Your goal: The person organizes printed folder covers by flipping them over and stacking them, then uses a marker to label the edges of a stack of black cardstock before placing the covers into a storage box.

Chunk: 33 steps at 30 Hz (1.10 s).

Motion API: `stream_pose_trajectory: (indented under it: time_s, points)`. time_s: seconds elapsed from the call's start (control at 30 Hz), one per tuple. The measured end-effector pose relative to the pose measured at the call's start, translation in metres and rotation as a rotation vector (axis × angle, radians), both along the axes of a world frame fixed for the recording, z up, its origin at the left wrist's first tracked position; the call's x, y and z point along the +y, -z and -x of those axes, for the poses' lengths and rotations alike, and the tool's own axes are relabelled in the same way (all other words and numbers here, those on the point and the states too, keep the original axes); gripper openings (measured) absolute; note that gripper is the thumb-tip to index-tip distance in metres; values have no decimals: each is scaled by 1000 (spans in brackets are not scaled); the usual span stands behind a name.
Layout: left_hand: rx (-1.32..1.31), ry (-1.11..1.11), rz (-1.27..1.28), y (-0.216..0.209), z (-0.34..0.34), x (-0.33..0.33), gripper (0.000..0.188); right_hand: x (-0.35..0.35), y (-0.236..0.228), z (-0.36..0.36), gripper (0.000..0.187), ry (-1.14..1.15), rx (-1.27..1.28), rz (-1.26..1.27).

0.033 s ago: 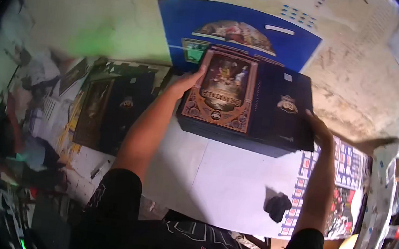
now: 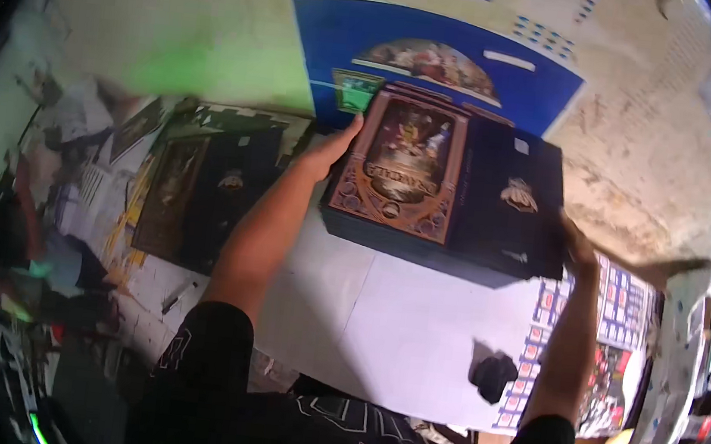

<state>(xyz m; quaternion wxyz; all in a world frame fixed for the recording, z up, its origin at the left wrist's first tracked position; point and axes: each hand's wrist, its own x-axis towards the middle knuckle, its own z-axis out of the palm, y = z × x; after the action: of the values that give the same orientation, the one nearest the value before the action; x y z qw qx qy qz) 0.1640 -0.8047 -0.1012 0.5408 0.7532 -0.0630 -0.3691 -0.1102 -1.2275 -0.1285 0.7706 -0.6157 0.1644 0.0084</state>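
Observation:
A thick stack of dark printed covers (image 2: 506, 229), with a brown ornate picture panel on its left part, is held between my two hands over the far part of the white tabletop. My left hand (image 2: 328, 154) is closed on its left side, with the thumb up along the edge. At the right side, my right hand (image 2: 577, 244) grips the edge; its fingertips are partly hidden. Whether the bottom of the stack touches the table cannot be seen. A black crumpled lump (image 2: 494, 375) lies on the white surface (image 2: 396, 330) nearer to me.
On the left lies another stack of dark printed covers (image 2: 235, 209), with a marker (image 2: 180, 297) in front of it. A blue poster (image 2: 322, 41) stands against the far wall. Printed sheets (image 2: 620, 302) cover the table's right side. A person (image 2: 13, 225) sits at far left.
The view has shifted slightly, so the wall, poster and stack appear a little farther right. Both hands stay on the stack.

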Motion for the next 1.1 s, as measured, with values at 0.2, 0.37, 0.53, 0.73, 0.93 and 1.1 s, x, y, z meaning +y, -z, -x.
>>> stream_pose_trajectory:
  time_s: [0.2, 0.37, 0.53, 0.73, 0.93, 1.1]
  points:
    - [-48, -128, 186, 28, 14, 26, 113, 27, 48, -8, 88, 164, -169, -383]
    - [-97, -210, 174, 25, 7, 26, 108, 42, 44, -24, 91, 254, -190, -433]
    - [175, -268, 759, 51, 21, 44, 98, 44, 52, 14, 86, 499, -283, 251]
    - [-744, -753, 548, 80, 58, 26, 71, 128, 51, -12, 82, 1300, -379, 499]
    - [-191, -543, 810, 71, 45, 47, 74, 104, 56, -4, 81, 1073, -370, 357]
    - [258, -364, 671, 122, -9, 57, 95, 59, 64, 6, 90, 462, -192, -485]
